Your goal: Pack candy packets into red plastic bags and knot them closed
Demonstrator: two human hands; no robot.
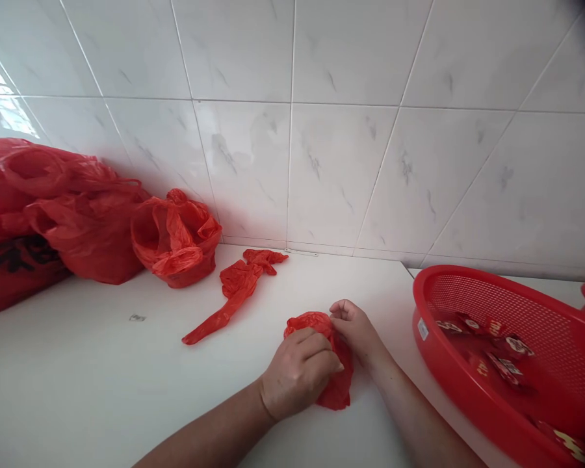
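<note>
A small crumpled red plastic bag (338, 380) lies on the white tabletop in front of me. My left hand (302, 370) is closed over it, fingers bent down into the thin plastic and covering much of its middle. On the bag's upper right edge, my right hand (353, 328) pinches the plastic with curled fingers. Its fingertips are partly hidden by the bag. Farther back, a twisted strip-like red plastic bag (238, 286) rests on the table, touched by neither hand.
A red plastic basket (448, 383) with several red snack packets (504, 364) stands at the right. Along the left, full red bags (92, 227) and a tied red bag (180, 240) lean near the tiled wall (341, 169). A small scrap (137, 318) lies on the table.
</note>
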